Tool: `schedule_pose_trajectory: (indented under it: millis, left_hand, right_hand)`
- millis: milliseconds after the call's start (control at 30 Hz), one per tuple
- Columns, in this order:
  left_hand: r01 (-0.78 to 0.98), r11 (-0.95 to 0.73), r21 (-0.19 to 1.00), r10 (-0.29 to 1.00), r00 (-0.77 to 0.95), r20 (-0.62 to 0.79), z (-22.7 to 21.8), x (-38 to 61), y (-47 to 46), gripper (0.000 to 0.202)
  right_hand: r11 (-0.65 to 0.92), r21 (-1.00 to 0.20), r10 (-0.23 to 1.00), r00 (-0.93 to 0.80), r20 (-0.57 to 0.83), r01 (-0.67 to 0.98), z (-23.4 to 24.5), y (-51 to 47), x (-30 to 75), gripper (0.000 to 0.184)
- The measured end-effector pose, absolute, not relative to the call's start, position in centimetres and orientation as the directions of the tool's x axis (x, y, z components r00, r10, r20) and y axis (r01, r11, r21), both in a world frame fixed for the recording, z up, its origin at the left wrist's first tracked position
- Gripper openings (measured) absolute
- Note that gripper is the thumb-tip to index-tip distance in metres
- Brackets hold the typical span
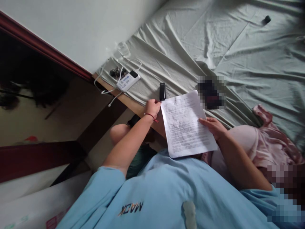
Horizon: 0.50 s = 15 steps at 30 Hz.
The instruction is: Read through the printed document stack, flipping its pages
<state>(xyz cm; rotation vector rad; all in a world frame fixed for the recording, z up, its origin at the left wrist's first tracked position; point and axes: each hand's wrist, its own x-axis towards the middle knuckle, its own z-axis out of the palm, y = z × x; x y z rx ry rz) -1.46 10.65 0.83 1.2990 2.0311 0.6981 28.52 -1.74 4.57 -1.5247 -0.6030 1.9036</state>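
Head view: left hand (152, 108) curled loosely, fingers bent in and closed on the upper left corner of the sheet (187, 124); a red cord sits round the wrist (150, 116). Right hand (213, 126) lies at the sheet's right edge, fingers fairly flat and narrow, thumb on top of the paper, pinching the edge (fingers underneath hidden, so grip depth cannot be told). Sheet: one white page, printed with dense lines of small text too fine to read, held tilted between both hands above the lap, its top edge reaching over the bed's edge, its bottom edge over the blue shirt (166, 197). Page looks flat, slight curl at lower right. Just beside the left hand, touching neither hand as far as can be seen, a small black device (162, 91) lies on the pale green bedsheet (214, 44). Farther left on the bed corner: a white power bank (128, 80) with white cables (111, 90) looping off the edge, dark small items behind it. A pink cloth (271, 140) lies at right near the right forearm. A small dark object (267, 19) rests far up the bed.
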Motion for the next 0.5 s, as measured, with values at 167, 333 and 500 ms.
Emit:
schedule_pose_trajectory:
  millis: [167,333,500]
  left_hand:
    - [0.638,0.321,0.7,0.942,-0.295,-0.162,0.3,-1.9,10.8,0.01]
    - [0.676,0.245,0.695,0.958,-0.278,-0.068,1.3,-1.9,10.2,0.016]
    - [0.815,-0.165,0.556,0.958,-0.001,0.287,2.7,-2.3,9.3,0.054]
  right_hand:
    - [-0.697,-0.691,0.715,-0.123,-0.688,-0.192,4.6,-1.8,28.4,0.035]
    - [-0.712,-0.669,0.699,-0.127,-0.704,-0.211,4.9,-1.8,28.1,0.037]
    - [-0.709,-0.666,0.701,-0.137,-0.7,-0.232,4.7,-2.0,27.9,0.036]
